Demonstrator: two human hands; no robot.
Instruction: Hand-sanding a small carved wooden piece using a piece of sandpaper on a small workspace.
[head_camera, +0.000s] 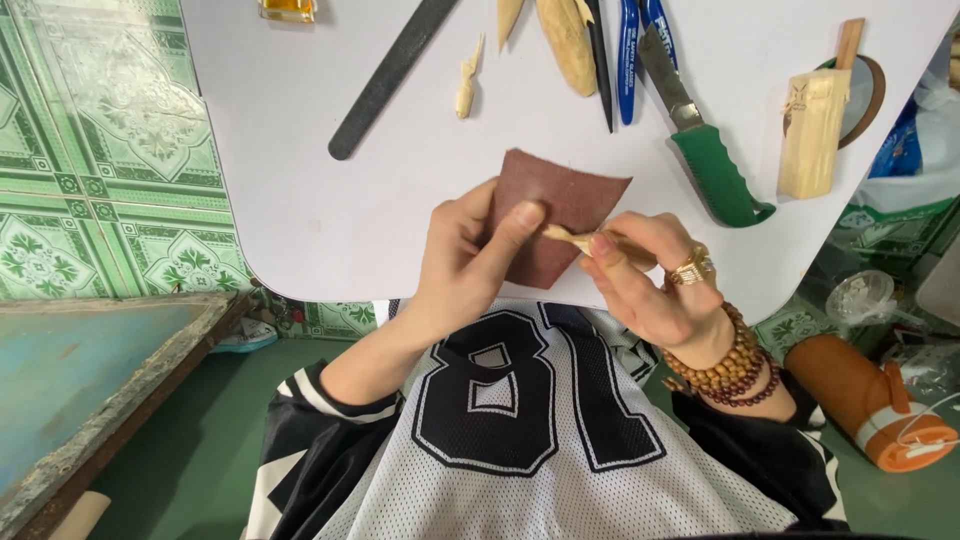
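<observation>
Pale slender carving (563, 236) (against sandpaper (556, 210))

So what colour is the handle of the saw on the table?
Green, on the saw handle; clearest in the head view.
</observation>
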